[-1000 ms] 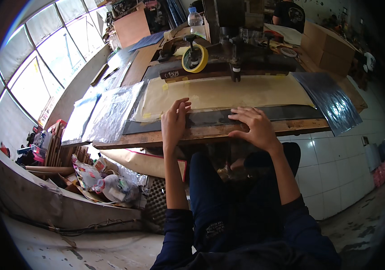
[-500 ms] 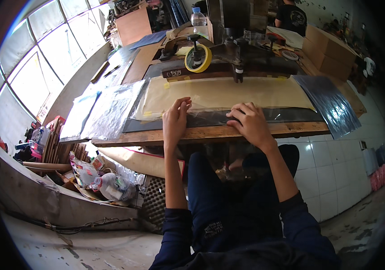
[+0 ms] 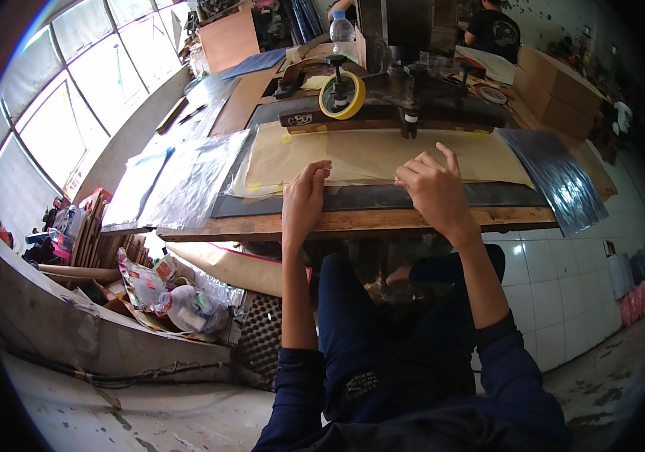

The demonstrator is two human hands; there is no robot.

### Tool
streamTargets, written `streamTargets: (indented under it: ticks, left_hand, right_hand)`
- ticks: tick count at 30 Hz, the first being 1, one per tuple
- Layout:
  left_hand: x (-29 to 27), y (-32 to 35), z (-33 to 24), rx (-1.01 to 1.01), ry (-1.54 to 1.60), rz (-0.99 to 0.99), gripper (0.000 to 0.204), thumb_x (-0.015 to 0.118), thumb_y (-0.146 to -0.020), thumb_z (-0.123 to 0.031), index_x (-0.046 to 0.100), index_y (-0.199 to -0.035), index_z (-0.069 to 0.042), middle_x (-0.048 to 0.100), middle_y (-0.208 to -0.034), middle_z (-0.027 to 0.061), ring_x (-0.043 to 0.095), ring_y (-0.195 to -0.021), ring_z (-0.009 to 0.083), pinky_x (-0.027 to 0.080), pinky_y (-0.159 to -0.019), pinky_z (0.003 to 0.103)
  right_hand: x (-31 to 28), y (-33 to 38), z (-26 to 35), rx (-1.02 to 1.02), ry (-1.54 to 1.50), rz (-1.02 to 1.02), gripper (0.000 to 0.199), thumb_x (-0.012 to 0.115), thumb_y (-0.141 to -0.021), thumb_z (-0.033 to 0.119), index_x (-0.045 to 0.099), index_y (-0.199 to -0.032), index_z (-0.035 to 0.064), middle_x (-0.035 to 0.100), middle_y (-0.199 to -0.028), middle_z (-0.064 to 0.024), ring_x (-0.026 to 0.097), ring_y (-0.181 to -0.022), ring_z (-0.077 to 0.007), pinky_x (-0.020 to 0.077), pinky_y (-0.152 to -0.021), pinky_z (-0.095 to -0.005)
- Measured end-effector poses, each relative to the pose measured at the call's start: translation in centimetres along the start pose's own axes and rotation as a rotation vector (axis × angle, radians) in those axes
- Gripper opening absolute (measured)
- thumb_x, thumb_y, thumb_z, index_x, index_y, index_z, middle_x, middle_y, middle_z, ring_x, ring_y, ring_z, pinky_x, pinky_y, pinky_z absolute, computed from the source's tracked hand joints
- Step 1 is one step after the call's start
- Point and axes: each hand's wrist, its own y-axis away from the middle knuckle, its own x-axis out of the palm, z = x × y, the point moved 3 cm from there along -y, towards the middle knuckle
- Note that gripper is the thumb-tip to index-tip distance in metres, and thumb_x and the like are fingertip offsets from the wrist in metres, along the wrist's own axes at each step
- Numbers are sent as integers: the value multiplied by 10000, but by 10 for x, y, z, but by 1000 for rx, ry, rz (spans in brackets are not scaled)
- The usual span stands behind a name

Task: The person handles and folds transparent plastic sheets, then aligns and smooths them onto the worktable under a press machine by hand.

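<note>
fingers (image 3: 321,170) of both hands on tan sheet's (image 3: 367,154) near edge

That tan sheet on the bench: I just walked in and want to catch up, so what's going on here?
A person seated at a wooden workbench has both hands on a thin tan sheet lying on a dark mat. The left hand pinches the sheet's near edge; the right hand rests on it with fingers spread. Behind the sheet stands a dark machine with a yellow tape roll on it. Clear plastic sheets lie to the left.
</note>
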Motion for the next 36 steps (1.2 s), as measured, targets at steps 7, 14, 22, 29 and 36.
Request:
streamTargets:
  ticks: [7,14,22,29,36]
  left_hand:
    - [-2,2,-3,16,25,9,214,443,-909,-124,596,-989,2,649,-891,174,638,-869,264,476,-772,336]
    - [0,2,0,22,51,31,231,427,-911,-126,593,-1019,-7,654,-927,156,637,-893,256,476,-786,324]
    - [13,6,4,111,-466,209,340,442,-915,-311,548,-1164,-106,533,-1240,86,442,-1208,251,290,-1027,420]
    - [16,8,4,102,-558,282,415,456,-886,-403,529,-1190,-129,451,-1325,80,363,-1271,231,211,-1058,456]
    - [16,8,1,93,-539,276,380,461,-888,-363,539,-1180,-132,462,-1316,74,372,-1264,225,218,-1057,441]
  right_hand:
    - [0,-2,-4,54,-57,46,91,638,-769,175,600,-738,98,615,-746,-5,577,-827,-174,330,-981,-441]
    - [-3,-8,-21,87,-145,50,124,636,-769,187,603,-733,74,615,-718,-20,586,-793,-195,380,-918,-390]
    - [-26,-5,-31,94,-201,57,85,624,-769,135,619,-756,51,629,-749,-44,580,-803,-230,412,-836,-351]
    - [-16,15,-21,0,-252,127,71,629,-752,96,605,-756,28,613,-750,-67,571,-791,-234,421,-826,-356]
    - [-40,32,-22,30,-189,140,70,640,-734,71,597,-750,18,599,-741,-73,564,-781,-235,427,-814,-354]
